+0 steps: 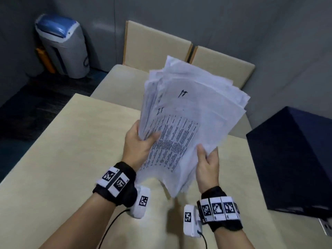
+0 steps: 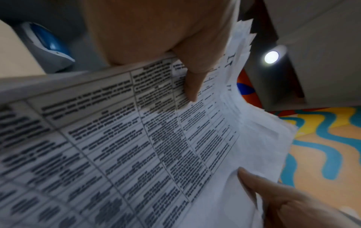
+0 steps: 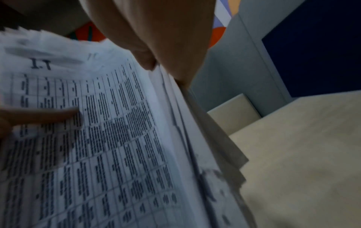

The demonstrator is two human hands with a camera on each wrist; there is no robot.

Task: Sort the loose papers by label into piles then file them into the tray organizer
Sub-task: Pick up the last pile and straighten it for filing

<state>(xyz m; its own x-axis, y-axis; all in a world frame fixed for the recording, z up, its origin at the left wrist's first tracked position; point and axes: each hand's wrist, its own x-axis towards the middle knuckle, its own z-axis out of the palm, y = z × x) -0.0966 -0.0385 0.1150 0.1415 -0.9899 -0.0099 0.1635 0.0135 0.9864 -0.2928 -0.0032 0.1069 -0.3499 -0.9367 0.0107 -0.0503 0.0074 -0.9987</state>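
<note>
— While both hands are up off the table (image 1: 53, 159), what have your fingers got?

— Nearest me, my left hand (image 1: 138, 146) grips the stack of papers (image 1: 188, 123) at its left edge, thumb curled over the top sheet, the other fingers hidden behind. My right hand (image 1: 208, 168) pinches the lower right corner, thumb on the face of the sheets; the right wrist view shows the rest of the stack fanned loose under it.

— How does the stack lie?

— It is held in the air above the table, long axis running away from me and leaning right, far edges splayed. The top sheet is a printed table with "I.T" written near its far end; a sheet behind carries a similar mark.

— And the organizer?

— I take the dark box (image 1: 291, 159) to my right for it, though I cannot see trays from here. It stands well apart from the stack, on my right hand's side.

— So what next?

— Nothing is sorted yet, I judge. The right hand is placed to peel off the top sheet while the left keeps the rest. Farther off are two chairs (image 1: 156, 45) and a bin (image 1: 61, 45).
</note>
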